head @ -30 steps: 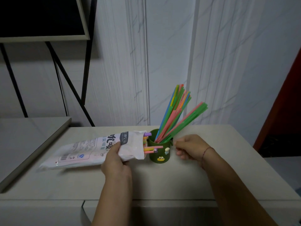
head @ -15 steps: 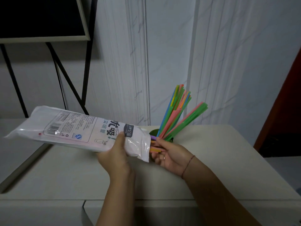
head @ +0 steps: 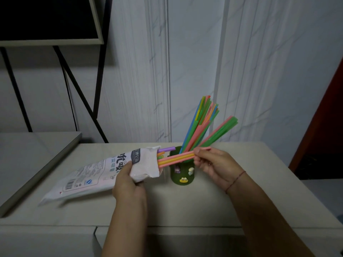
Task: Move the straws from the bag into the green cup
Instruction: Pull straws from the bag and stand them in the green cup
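Over beige table (head: 232, 204), right hand (head: 216, 165) pinches straws (head: 176, 158) protruding from bag (head: 104, 173) gripped by left hand (head: 128, 184).

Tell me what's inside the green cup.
A fan of colored straws stands in the green cup, leaning right. Their lower ends are hidden by the cup wall, and the pulled bundle in the right hand covers the rim.

- Domestic interior, likely a living room.
- Landmark: beige cabinet top (head: 241, 191).
- Behind it: white marble-patterned wall panelling (head: 194, 71).
- Left of it: black metal-framed shelf (head: 100, 75).
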The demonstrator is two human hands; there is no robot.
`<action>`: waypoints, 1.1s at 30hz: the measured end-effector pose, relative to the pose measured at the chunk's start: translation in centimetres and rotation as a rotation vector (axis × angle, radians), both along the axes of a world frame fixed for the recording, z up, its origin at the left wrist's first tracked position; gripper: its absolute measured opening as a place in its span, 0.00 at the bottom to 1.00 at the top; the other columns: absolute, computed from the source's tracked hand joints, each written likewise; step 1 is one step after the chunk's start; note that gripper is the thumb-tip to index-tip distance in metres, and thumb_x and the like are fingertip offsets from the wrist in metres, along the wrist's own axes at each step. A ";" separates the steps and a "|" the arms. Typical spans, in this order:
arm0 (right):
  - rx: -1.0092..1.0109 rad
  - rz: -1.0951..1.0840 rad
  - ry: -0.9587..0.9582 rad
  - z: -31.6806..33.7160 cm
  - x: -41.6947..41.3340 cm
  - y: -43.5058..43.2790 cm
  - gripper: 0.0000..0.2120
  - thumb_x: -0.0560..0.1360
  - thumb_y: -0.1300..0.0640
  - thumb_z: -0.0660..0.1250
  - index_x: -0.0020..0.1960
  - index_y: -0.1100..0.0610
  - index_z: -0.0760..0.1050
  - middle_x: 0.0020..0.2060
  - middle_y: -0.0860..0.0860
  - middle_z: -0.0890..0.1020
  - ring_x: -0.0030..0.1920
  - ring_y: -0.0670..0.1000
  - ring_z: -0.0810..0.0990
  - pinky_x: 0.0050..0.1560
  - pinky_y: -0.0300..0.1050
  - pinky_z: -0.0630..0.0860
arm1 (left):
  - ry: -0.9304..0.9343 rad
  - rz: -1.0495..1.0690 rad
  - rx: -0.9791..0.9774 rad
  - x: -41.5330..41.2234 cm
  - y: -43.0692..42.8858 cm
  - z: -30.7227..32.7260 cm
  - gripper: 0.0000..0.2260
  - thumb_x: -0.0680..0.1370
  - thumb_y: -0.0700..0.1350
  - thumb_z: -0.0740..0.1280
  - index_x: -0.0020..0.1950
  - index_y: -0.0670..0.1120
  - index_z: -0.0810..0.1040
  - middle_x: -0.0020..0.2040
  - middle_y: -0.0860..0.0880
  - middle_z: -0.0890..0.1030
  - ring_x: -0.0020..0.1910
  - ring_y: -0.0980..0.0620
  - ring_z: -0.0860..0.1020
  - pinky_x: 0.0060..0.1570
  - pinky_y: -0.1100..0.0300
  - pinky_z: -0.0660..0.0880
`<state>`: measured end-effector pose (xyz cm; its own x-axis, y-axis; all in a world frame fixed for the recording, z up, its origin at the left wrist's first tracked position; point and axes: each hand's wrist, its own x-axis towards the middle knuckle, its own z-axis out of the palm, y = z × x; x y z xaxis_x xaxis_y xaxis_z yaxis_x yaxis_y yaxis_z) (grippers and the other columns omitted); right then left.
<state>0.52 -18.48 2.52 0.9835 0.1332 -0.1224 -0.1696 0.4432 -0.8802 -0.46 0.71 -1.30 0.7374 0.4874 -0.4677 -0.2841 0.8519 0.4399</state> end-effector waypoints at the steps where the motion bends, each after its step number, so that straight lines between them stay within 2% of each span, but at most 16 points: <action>1: 0.030 -0.006 0.007 0.1 0.1 -0.3 0.06 0.75 0.69 0.62 0.42 0.65 0.76 0.28 0.54 0.79 0.24 0.44 0.78 0.28 0.33 0.77 | -0.002 -0.007 0.001 0.1 0.0 -0.1 0.10 0.74 0.32 0.66 0.50 0.45 0.74 0.58 0.45 0.80 0.41 0.52 0.80 0.28 0.58 0.80; 3: 0.088 0.001 0.029 0.0 0.1 -0.2 0.05 0.75 0.68 0.62 0.42 0.65 0.76 0.28 0.54 0.79 0.24 0.44 0.77 0.28 0.34 0.76 | -0.006 -0.016 0.000 0.2 -0.1 -0.2 0.09 0.74 0.32 0.66 0.47 0.45 0.74 0.59 0.45 0.80 0.42 0.51 0.80 0.33 0.56 0.81; 6: 0.175 0.070 0.057 -0.5 -0.2 1.1 0.04 0.75 0.68 0.63 0.44 0.65 0.76 0.29 0.54 0.79 0.25 0.44 0.77 0.27 0.34 0.75 | -0.014 -0.020 -0.003 0.2 -0.5 -0.3 0.11 0.74 0.32 0.66 0.53 0.44 0.75 0.62 0.45 0.80 0.46 0.50 0.81 0.46 0.53 0.81; 10: 0.159 0.111 0.034 -1.2 -0.6 2.7 0.03 0.74 0.67 0.65 0.46 0.64 0.77 0.31 0.54 0.81 0.28 0.45 0.79 0.29 0.35 0.76 | -0.012 -0.028 -0.005 0.0 -0.9 -0.2 0.09 0.74 0.32 0.66 0.48 0.45 0.75 0.59 0.46 0.80 0.43 0.52 0.81 0.40 0.57 0.81; 12: 0.120 0.071 0.005 -1.2 -0.6 2.7 0.03 0.74 0.66 0.65 0.46 0.64 0.78 0.30 0.54 0.80 0.27 0.45 0.78 0.28 0.35 0.76 | -0.018 -0.022 -0.010 0.1 -0.9 -0.2 0.12 0.74 0.32 0.66 0.54 0.44 0.75 0.60 0.46 0.80 0.43 0.52 0.81 0.35 0.57 0.81; 14: 0.099 0.011 -0.017 -0.9 -0.3 2.1 0.03 0.74 0.66 0.65 0.45 0.65 0.78 0.28 0.53 0.79 0.26 0.44 0.77 0.27 0.35 0.75 | -0.019 -0.001 -0.011 0.2 -0.6 -0.3 0.16 0.74 0.32 0.67 0.59 0.44 0.74 0.61 0.45 0.80 0.44 0.52 0.81 0.34 0.57 0.81; 18: 0.096 -0.083 -0.027 -0.3 0.1 0.3 0.04 0.75 0.66 0.64 0.44 0.65 0.77 0.27 0.52 0.78 0.25 0.43 0.76 0.27 0.34 0.75 | 0.005 0.005 0.012 0.3 -0.3 -0.4 0.13 0.74 0.32 0.67 0.56 0.45 0.75 0.62 0.45 0.80 0.43 0.52 0.80 0.33 0.58 0.80; 20: 0.093 -0.077 -0.021 -0.2 0.1 0.1 0.04 0.75 0.66 0.64 0.43 0.64 0.77 0.28 0.53 0.78 0.25 0.44 0.76 0.27 0.34 0.76 | 0.013 -0.008 0.020 0.3 -0.4 -0.4 0.10 0.73 0.32 0.67 0.49 0.45 0.75 0.61 0.45 0.80 0.43 0.52 0.81 0.37 0.58 0.80; 22: 0.080 -0.036 -0.016 -0.5 -0.2 0.7 0.04 0.75 0.65 0.65 0.44 0.64 0.78 0.28 0.53 0.78 0.25 0.44 0.76 0.27 0.34 0.75 | 0.015 -0.017 0.012 0.3 -0.7 -0.4 0.09 0.73 0.32 0.67 0.47 0.45 0.75 0.61 0.45 0.81 0.43 0.52 0.81 0.42 0.56 0.81; 27: 0.046 0.033 -0.034 -1.1 -0.7 2.3 0.04 0.74 0.65 0.66 0.47 0.65 0.78 0.29 0.53 0.80 0.27 0.45 0.78 0.29 0.36 0.76 | 0.010 -0.008 0.007 0.1 -1.8 -0.2 0.17 0.74 0.31 0.67 0.61 0.43 0.74 0.62 0.44 0.80 0.47 0.49 0.81 0.50 0.52 0.79; 29: 0.038 0.032 -0.041 -1.2 -0.8 2.5 0.05 0.74 0.65 0.66 0.49 0.65 0.77 0.30 0.54 0.80 0.28 0.45 0.78 0.30 0.36 0.77 | 0.013 -0.013 0.012 0.0 -2.0 -0.1 0.17 0.74 0.31 0.66 0.61 0.43 0.74 0.62 0.44 0.79 0.49 0.48 0.81 0.54 0.51 0.78; 31: 0.026 0.014 -0.042 -1.1 -0.8 2.4 0.06 0.74 0.65 0.66 0.49 0.66 0.77 0.30 0.54 0.79 0.28 0.45 0.78 0.30 0.36 0.77 | 0.011 -0.024 0.009 0.0 -1.9 0.0 0.15 0.74 0.31 0.66 0.59 0.42 0.75 0.62 0.44 0.79 0.46 0.49 0.81 0.50 0.52 0.80; 33: 0.023 -0.021 -0.047 -0.9 -0.6 2.0 0.04 0.74 0.65 0.66 0.47 0.66 0.77 0.28 0.52 0.79 0.27 0.44 0.77 0.29 0.35 0.76 | 0.010 -0.016 -0.005 -0.1 -1.6 0.1 0.18 0.74 0.31 0.66 0.63 0.42 0.74 0.61 0.44 0.80 0.42 0.51 0.80 0.34 0.56 0.81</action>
